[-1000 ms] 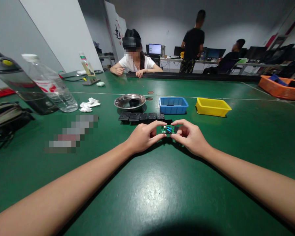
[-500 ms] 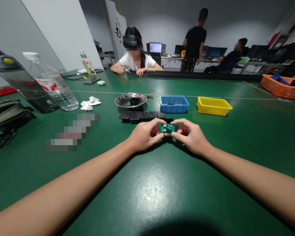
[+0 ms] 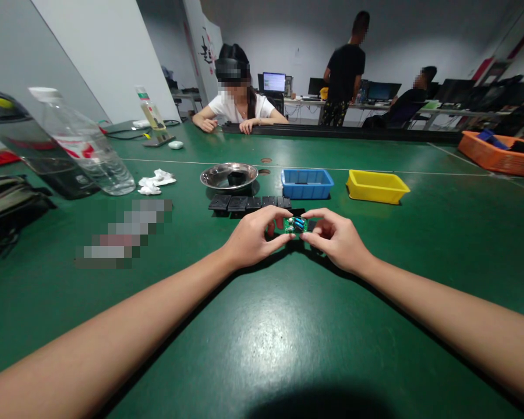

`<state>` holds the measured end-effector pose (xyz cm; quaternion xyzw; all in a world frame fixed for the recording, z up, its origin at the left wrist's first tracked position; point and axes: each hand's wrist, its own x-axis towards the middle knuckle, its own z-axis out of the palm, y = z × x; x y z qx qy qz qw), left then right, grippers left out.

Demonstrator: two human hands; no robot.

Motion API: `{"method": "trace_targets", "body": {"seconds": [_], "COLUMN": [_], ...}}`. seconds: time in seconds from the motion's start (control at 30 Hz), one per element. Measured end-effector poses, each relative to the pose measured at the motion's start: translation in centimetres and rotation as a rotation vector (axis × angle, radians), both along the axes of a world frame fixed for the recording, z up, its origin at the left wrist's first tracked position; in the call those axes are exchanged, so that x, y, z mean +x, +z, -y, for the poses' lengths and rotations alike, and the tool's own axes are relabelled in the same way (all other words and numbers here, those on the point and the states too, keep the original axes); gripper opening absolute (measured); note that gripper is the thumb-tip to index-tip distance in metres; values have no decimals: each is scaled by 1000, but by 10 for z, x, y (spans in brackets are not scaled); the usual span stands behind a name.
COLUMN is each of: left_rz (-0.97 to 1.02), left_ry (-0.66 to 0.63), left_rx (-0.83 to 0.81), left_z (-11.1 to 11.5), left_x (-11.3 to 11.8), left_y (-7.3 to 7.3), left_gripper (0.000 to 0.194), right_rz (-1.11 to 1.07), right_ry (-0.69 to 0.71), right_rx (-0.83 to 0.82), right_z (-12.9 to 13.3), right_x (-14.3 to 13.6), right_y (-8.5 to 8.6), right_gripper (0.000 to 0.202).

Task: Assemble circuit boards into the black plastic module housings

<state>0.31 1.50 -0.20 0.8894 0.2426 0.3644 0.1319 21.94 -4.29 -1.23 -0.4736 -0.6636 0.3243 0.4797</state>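
A small green circuit board (image 3: pixel 296 225) with blue and pale components is held up between my two hands, its component side toward me. My left hand (image 3: pixel 257 235) pinches its left edge between thumb and fingers. On the opposite edge, my right hand (image 3: pixel 338 237) grips it the same way. Just behind my left hand stands a row of several black plastic pieces (image 3: pixel 236 203). Part of that row, and a dark piece behind the board, are hidden by my hands.
Beyond the row are a metal bowl (image 3: pixel 213 176) with a black part inside, a blue bin (image 3: pixel 307 189) and a yellow bin (image 3: pixel 378 192). Bottles (image 3: pixel 85 148) and crumpled tissue (image 3: pixel 155 185) stand at left. An orange basket (image 3: pixel 502 160) is far right. A person (image 3: pixel 240 105) sits opposite.
The view has shifted slightly, so everything sits a little further left in the picture. Both hands keep their pinch on the circuit board. The person opposite has lowered one hand slightly.
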Motion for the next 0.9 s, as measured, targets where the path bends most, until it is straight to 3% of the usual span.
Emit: {"method": "trace_targets", "body": {"seconds": [0.47, 0.9], "left_rz": [-3, 15], "left_ry": [11, -15], "left_rx": [-1, 112], "left_z": [1, -1], "left_x": [0, -1], "left_y": [1, 0], "left_gripper": [26, 26], "right_rz": [-10, -21], "right_ry": [-3, 22], "right_rx": [15, 33], "right_z": [-1, -3], "right_x": [0, 1], "right_y": [-2, -5], "right_gripper": [37, 36]}}
